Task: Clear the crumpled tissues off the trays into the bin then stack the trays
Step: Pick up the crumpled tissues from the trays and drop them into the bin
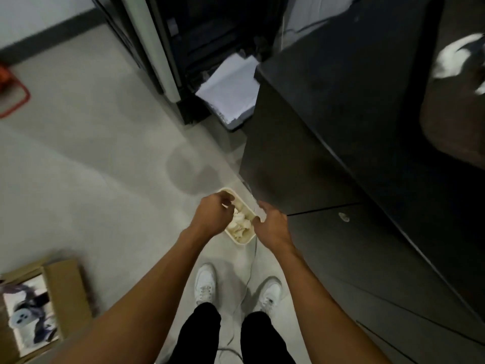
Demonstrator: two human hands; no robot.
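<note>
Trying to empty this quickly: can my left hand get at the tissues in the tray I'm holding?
Probably yes. The left hand grips the tray at its rim, right beside the crumpled tissues, which lie uncovered, and the right hand holds the opposite rim.

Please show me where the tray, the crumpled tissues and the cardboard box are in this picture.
tray [241, 240]: head view, on its near end wall.
crumpled tissues [240, 222]: head view, on the middle of the heap.
cardboard box [64, 285]: head view, on its open brown flap.
</note>
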